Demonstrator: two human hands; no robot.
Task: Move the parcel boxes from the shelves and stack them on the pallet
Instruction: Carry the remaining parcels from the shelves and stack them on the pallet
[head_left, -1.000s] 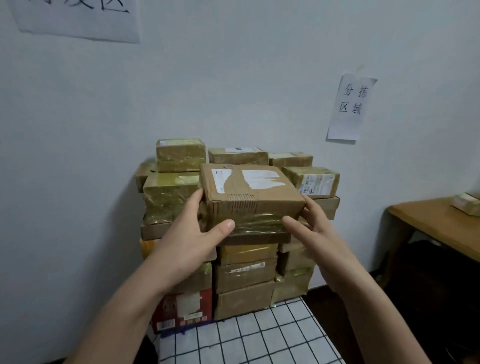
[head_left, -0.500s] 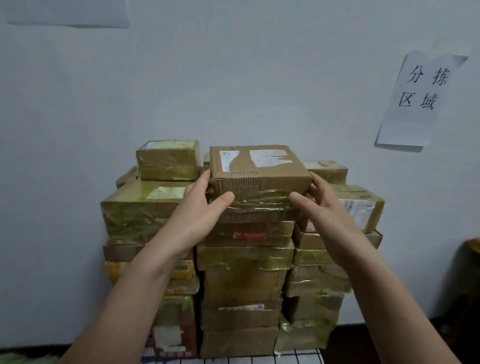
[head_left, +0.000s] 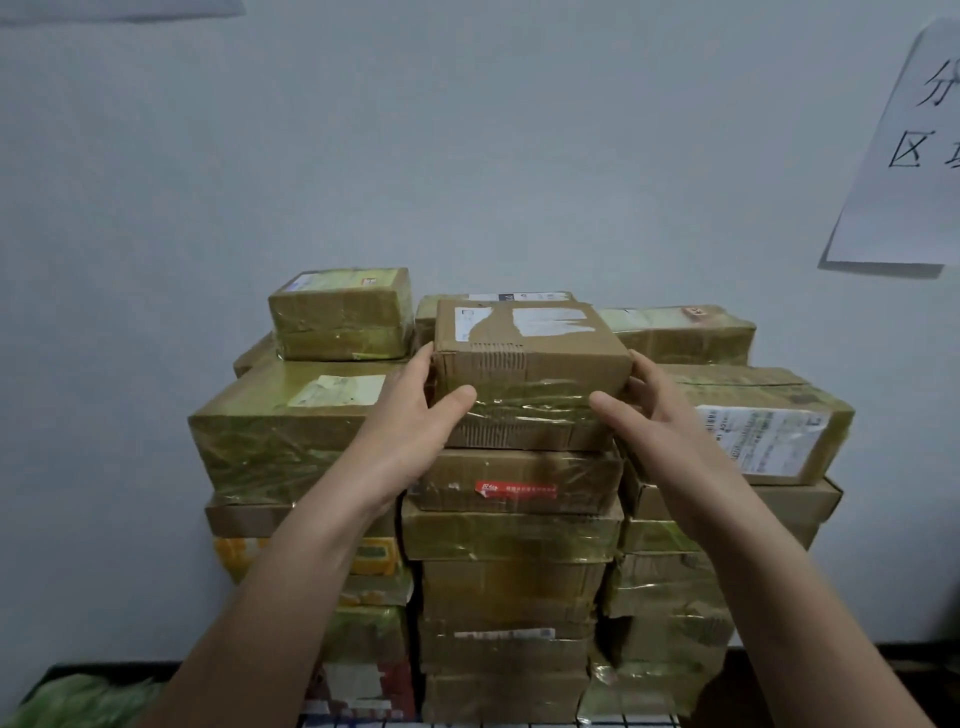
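Head view — close, facing the box stack (head_left: 519, 519) and wall (head_left: 467, 156)

two hands: the left hand (head_left: 410, 431) and the right hand (head_left: 670, 431). one box (head_left: 530, 353) is held between them. the pile of boxes (head_left: 514, 535) has three rows side by side, about seven or eight boxes in each, so a bit over twenty in all. some hide behind others, so the exact count is hard to tell. on the wall (head_left: 467, 156) there is one paper sheet (head_left: 904, 156) at the upper right and one more, cut off, at the upper left. one green thing (head_left: 78, 701) at the lower left.
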